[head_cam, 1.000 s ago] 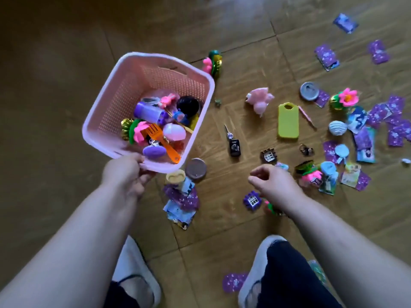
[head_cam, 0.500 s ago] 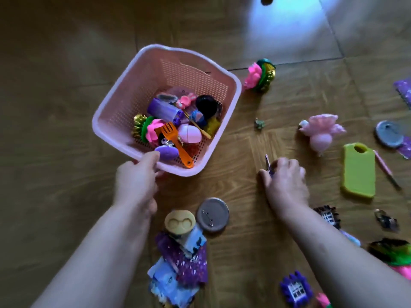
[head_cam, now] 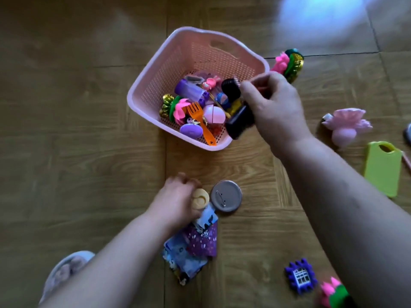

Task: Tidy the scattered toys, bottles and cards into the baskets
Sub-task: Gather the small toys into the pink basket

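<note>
While the right hand (head_cam: 275,107) grips a black toy (head_cam: 240,121) above wood-look floor (head_cam: 66,152), grip of left hand (head_cam: 175,204) is unclear.

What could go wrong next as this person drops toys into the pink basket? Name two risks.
1. The right hand holds the black toy over the basket's right rim, not its middle. Released here, it may strike the rim and land outside.
2. The left hand is at the yellow toy, which touches the cards beside the badge. Its grip is blurred, and a hasty lift could scatter the cards.
</note>
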Available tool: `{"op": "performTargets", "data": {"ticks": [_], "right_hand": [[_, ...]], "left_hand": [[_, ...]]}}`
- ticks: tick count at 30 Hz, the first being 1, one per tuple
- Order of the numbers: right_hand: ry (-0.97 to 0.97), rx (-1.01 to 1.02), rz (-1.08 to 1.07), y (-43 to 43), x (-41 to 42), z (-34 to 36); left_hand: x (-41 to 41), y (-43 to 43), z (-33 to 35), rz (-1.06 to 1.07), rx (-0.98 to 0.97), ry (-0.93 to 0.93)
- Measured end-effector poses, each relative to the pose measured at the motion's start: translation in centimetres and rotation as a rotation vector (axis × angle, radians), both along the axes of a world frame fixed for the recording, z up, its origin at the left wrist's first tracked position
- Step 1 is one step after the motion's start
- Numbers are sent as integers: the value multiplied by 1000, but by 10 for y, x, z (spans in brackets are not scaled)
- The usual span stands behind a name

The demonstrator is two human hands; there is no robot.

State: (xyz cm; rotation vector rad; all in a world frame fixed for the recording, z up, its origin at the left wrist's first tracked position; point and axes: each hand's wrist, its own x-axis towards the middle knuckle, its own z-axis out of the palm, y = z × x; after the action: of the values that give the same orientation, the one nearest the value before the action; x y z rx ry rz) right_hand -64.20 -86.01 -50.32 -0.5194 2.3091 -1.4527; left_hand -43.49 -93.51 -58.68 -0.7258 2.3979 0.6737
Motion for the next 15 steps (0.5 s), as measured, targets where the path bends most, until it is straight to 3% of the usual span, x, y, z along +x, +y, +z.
{"op": "performTargets", "data": {"ticks": [3, 5, 7, 9, 10, 13, 15], "right_hand": [[48, 27, -55, -7, -1, -5], [163, 90, -161, 10, 3, -11], [208, 143, -170, 36, 19, -25], [217, 270, 0, 58, 44, -49], [190, 361, 146, 66, 57, -62], [205, 699, 629, 72, 91, -89], [294, 797, 722, 70, 101, -97]], "left_hand": [[5, -5, 5, 13, 1, 71], [8, -18, 21, 139, 119, 111], [9, -33, 47, 339, 442, 187], [7, -48, 73, 547, 783, 339], [3, -56, 82, 610, 844, 431], [-17, -73, 97, 697, 717, 692], [-35, -75, 94, 689, 525, 773]]}}
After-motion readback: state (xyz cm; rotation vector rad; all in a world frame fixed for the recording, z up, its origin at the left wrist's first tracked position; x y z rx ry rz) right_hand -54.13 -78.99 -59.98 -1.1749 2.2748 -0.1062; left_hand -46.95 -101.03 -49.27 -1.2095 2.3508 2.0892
